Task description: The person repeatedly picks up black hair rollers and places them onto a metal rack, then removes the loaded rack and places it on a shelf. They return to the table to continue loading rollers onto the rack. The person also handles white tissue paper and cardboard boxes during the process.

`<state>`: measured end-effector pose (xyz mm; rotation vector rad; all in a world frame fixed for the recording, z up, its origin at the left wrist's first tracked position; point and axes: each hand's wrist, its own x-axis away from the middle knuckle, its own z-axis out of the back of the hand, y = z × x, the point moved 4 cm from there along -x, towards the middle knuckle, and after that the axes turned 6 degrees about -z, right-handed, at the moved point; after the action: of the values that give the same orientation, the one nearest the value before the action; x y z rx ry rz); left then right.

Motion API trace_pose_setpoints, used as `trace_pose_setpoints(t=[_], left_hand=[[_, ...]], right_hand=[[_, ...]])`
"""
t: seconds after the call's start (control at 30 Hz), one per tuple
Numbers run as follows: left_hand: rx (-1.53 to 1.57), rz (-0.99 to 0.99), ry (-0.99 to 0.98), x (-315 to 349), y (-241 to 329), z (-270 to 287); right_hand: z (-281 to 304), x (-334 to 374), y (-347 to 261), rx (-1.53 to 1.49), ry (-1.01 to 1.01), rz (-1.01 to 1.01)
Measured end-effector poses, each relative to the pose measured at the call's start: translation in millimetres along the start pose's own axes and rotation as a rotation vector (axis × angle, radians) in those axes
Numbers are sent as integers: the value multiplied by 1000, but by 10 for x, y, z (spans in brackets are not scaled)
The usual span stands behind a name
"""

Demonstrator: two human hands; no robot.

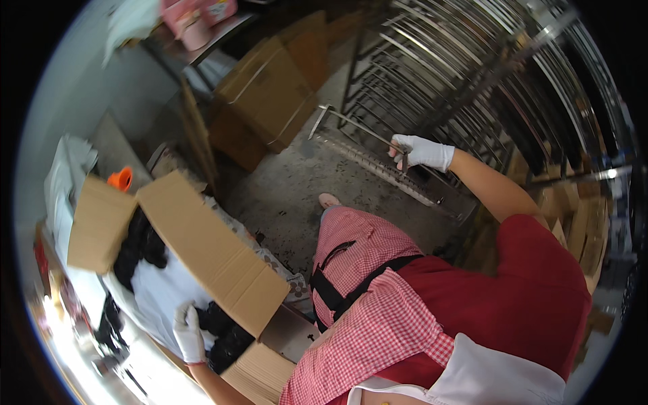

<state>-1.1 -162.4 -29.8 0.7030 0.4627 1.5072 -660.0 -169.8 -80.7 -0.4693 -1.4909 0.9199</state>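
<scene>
My right hand (pixel 424 152), in a white glove, is closed around a thin metal frame (pixel 361 127) held out over the floor beside a tall metal rack. One end of the frame bends into a short crosspiece. A long notched strip (pixel 378 170) runs roughly parallel below it; I cannot tell whether they are joined. Down at the left, my left hand (pixel 189 332), also gloved in white, rests at an open cardboard box (pixel 209 246), its fingers slightly bent and apart. Inside the box are a whitish sheet (pixel 162 290) and black wrapped bundles (pixel 228 341), next to my left fingers.
The metal rack (pixel 432 74) with many bars fills the upper right. Flattened cartons (pixel 266 91) lean under a table (pixel 219 30) carrying pink containers. An orange cone-shaped piece (pixel 121 179) is behind the box. More cardboard (pixel 580 229) stands at the right. The concrete floor (pixel 283 182) is stained.
</scene>
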Motion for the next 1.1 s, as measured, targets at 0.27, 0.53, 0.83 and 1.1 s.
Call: trace_pose_setpoints(t=[0.27, 0.53, 0.83, 1.1], left_hand=[[-146, 100, -38, 31, -318, -223], [-271, 98, -104, 237, -719, -123], [-542, 302, 55, 41, -548, -11], [-657, 345, 90, -170, -286, -5]], right_hand=[[786, 466, 2317, 241, 804, -561], [1413, 279, 3449, 551, 721, -617], [2224, 73, 4056, 889, 1118, -509], [1777, -1040, 4345, 1012, 781, -444]])
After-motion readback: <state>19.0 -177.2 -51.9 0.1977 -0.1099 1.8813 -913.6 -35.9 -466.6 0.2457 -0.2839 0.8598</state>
